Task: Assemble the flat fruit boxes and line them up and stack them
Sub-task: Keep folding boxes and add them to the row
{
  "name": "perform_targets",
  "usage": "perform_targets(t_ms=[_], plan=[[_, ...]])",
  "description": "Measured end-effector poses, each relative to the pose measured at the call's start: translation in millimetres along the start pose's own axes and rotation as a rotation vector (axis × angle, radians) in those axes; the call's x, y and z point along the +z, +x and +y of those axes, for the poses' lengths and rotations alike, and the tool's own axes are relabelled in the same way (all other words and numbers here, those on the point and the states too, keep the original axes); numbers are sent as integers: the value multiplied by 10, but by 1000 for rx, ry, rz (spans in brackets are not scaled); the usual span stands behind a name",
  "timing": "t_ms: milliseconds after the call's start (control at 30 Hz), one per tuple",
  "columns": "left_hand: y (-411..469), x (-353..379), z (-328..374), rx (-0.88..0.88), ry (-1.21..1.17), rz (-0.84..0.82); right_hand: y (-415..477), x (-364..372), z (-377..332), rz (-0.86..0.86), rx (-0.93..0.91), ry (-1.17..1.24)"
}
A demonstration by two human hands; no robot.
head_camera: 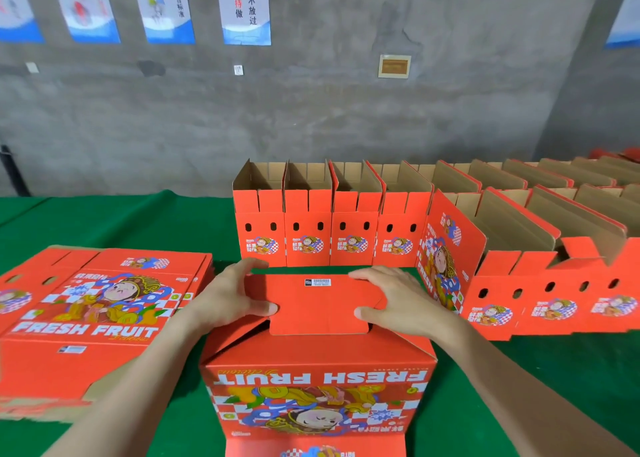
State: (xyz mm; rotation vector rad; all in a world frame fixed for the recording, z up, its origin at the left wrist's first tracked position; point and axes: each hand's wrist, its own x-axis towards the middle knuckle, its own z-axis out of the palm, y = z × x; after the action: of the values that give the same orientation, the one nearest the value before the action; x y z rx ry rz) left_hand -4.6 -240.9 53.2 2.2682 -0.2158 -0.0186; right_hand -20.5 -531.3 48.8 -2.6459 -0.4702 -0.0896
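Observation:
A red fruit box [317,387] stands upside down in front of me on the green table, its printed "FRESH FRUIT" side facing me. Its bottom flaps [318,304] are folded over the top. My left hand [230,295] lies on the left part of the flaps, fingers spread along the far edge, thumb on the flap surface. My right hand [388,299] lies on the right part in the same way. A stack of flat red boxes [93,321] lies at the left. A row of assembled open boxes [329,235] stands behind.
More assembled boxes [540,283] run in rows to the right, reaching the table's right side. The green table cloth [121,221] shows at the left rear and front right. A grey concrete wall with posters [246,6] rises behind the table.

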Motion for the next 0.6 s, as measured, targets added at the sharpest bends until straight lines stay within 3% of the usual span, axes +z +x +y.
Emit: perform_targets(t_ms=[267, 467, 600], plan=[[32, 86, 47, -27, 316, 73, 53, 109, -39, 46, 41, -173], [30, 100, 56, -25, 323, 68, 45, 133, -9, 40, 29, -192], [12, 74, 31, -28, 198, 30, 48, 131, 63, 9, 21, -144]])
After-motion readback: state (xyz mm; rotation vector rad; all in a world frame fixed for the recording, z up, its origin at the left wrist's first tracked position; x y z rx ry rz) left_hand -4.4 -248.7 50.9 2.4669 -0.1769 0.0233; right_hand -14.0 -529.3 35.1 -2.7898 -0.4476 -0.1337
